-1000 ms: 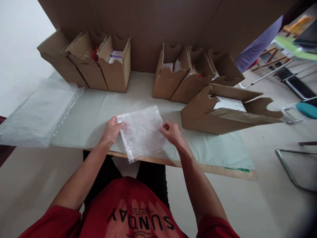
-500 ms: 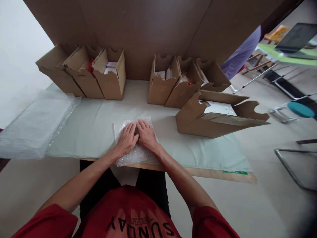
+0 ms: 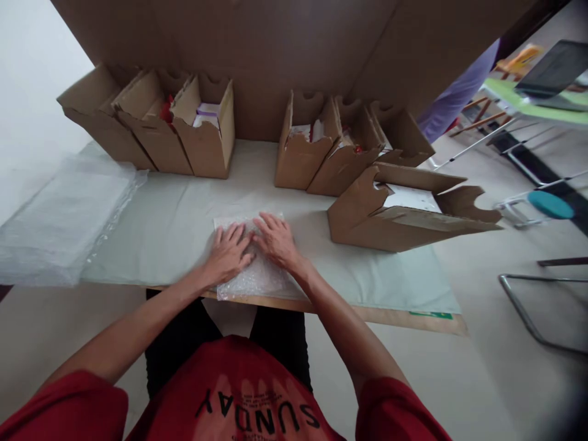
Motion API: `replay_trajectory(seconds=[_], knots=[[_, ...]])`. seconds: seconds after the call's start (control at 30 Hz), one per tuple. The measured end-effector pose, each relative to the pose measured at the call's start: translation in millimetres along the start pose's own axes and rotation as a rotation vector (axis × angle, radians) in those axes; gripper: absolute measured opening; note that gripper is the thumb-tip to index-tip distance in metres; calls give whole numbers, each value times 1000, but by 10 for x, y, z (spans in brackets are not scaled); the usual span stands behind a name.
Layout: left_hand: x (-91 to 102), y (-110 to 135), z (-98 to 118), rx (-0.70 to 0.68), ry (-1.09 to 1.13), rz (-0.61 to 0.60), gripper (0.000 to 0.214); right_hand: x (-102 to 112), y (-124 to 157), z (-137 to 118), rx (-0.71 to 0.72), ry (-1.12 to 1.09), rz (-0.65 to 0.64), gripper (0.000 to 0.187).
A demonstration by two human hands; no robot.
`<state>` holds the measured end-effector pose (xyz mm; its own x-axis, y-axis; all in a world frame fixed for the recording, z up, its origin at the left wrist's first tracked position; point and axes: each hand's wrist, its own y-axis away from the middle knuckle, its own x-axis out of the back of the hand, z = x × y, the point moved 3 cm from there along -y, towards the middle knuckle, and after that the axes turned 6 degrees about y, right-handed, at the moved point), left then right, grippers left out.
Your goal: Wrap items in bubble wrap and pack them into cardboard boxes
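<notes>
Looks dim and soft, brightest on the white wall (image 3: 32, 79), shadowy across the brown panel (image 3: 261, 58), stretched toward the edges.

Three boxes (image 3: 162, 150) at back left, three other boxes (image 3: 337, 170) at back right, a single box (image 3: 367, 229) just in front of these, brown panel (image 3: 257, 55) behind, laptop (image 3: 551, 72) on green table (image 3: 503, 92), teal stool (image 3: 550, 204) near it
</notes>
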<state>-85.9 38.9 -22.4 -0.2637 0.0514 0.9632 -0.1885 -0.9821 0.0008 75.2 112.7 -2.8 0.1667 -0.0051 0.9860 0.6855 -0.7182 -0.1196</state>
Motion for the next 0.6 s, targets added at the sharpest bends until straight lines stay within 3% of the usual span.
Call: replay_trajectory(seconds=[0.1, 0.2, 0.37, 0.43, 0.6], knots=[[-8, -192, -35, -59, -20, -46, 57, -90, 21, 60, 12, 20, -49, 45], [126, -261, -251, -77, -20, -68, 56, -51, 414, 386, -155, 53, -3, 43], [335, 78, -386, 19, 18, 111, 59, 142, 988, 752, -400, 29, 37, 37], [300, 282, -298, -1, 36, 155, 60, 184, 989, 718, -477, -21, 14, 34], [15, 566, -8, -101, 38, 30, 51, 152, 669, 383, -516, -62, -67, 28]])
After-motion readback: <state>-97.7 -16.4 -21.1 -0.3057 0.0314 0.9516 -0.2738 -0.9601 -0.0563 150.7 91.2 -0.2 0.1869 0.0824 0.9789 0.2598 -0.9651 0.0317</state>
